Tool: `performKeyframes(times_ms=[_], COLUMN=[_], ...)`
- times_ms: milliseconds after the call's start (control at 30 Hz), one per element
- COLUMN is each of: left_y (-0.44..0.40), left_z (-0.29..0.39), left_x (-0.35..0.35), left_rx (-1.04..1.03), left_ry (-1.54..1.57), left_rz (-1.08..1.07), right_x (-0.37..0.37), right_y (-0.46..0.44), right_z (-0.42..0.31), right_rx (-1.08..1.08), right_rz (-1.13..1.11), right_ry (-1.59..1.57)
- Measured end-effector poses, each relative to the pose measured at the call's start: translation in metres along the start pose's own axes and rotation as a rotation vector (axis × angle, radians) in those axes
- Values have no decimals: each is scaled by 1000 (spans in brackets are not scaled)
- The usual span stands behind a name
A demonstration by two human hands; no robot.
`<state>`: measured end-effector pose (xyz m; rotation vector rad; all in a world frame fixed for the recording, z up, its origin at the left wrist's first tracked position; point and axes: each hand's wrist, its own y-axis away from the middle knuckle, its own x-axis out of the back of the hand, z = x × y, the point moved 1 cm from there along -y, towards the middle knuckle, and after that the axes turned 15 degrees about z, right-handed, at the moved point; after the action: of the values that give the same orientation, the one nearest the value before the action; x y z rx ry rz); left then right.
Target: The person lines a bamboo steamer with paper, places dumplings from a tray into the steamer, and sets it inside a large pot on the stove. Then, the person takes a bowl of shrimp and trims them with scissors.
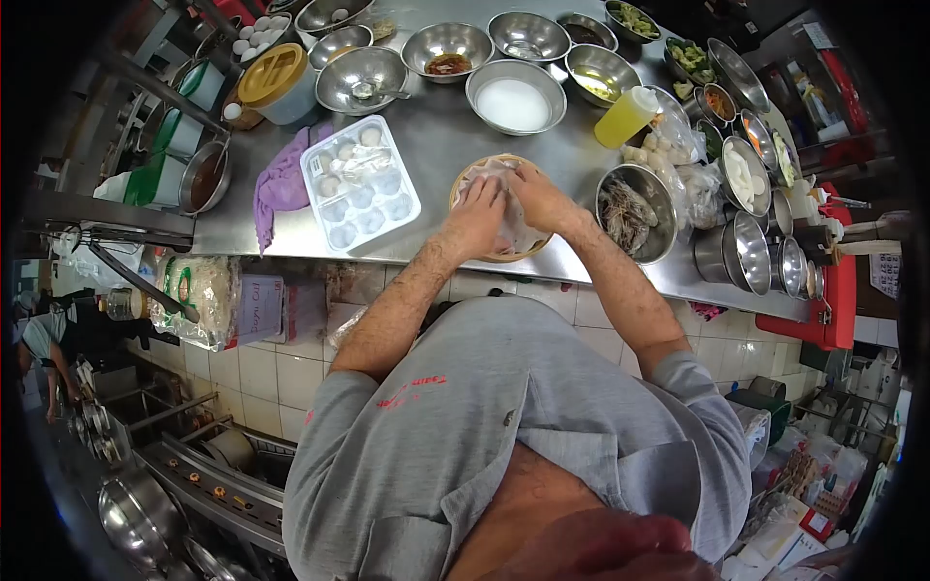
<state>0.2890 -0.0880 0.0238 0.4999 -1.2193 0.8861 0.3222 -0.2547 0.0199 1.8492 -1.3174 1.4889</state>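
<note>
From the left, we see a purple cloth [284, 184] on the steel desk [436, 145], then a white tray [316, 167] of round pieces just beside it. Next comes our left hand [477, 219], its fingers loosely bent over the pale liner [511, 229] inside the round basket [506, 258], which sits near the desk's front edge. Our right hand [544, 199] reaches over the basket's right side, fingers curled at the liner; we cannot tell whether either hand pinches it. Further right stands a steel bowl [665, 225] of what may be prawns [628, 213].
</note>
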Motion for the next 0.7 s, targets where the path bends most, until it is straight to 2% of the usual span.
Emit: performKeyframes(times_ms=[100, 267, 333, 433, 600, 667, 700], left_y=[-7, -12, -10, -13, -4, -4, -4], left_z=[-8, -5, -1, -5, -5, -7, -5], left_x=[-6, -1, 10, 6, -1, 1, 5], left_rx=[31, 35, 34, 14, -22, -113, -115], left_ry=[128, 10, 39, 30, -38, 17, 14], left_rz=[112, -8, -34, -54, 14, 112, 114], right_x=[-1, -1, 14, 26, 21, 28, 33], right_y=[-6, -7, -7, 1, 12, 8, 2], right_z=[4, 2, 2, -4, -6, -4, -2], right_rx=[-32, -88, -75, 9, 85, 100, 65], right_rz=[-20, -21, -235, -311, -229, -210, -237], right_ry=[20, 33, -21, 14, 75, 73, -30])
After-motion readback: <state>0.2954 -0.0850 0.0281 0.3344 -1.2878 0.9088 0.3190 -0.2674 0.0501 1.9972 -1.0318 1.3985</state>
